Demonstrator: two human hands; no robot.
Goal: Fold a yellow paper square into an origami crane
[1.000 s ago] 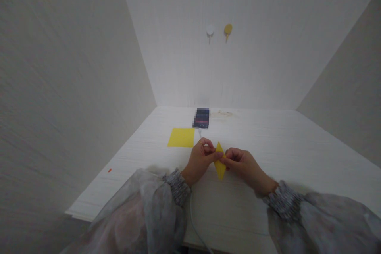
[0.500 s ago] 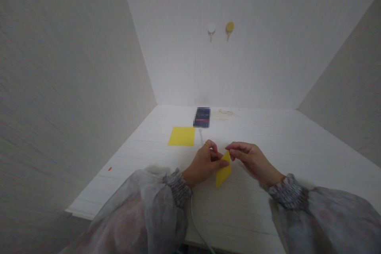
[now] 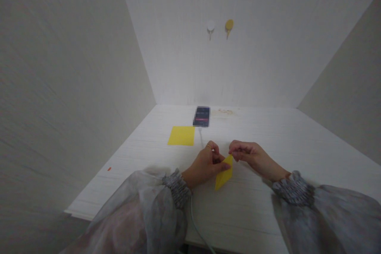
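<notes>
A small piece of folded yellow paper (image 3: 224,176) is tilted up above the white table, right of centre. My left hand (image 3: 205,166) grips it from the left, thumb on the near face and fingers behind. At its upper corner, the thumb and fingertips of my right hand (image 3: 251,156) pinch the tip of the paper. A second yellow sheet (image 3: 181,135) lies flat on the table, beyond my left hand and to its left.
A phone-like dark device (image 3: 202,116), pixelated, lies near the back wall with a white cable (image 3: 195,220) running toward the table's front edge. Two hooks, one white (image 3: 210,26) and one yellow (image 3: 229,25), are on the back wall. A small orange scrap (image 3: 109,169) lies at left.
My right hand has shifted slightly right, its fingers now more curled at the paper's upper corner. The held paper has turned a little, showing more of its face. My left hand keeps its grip.
</notes>
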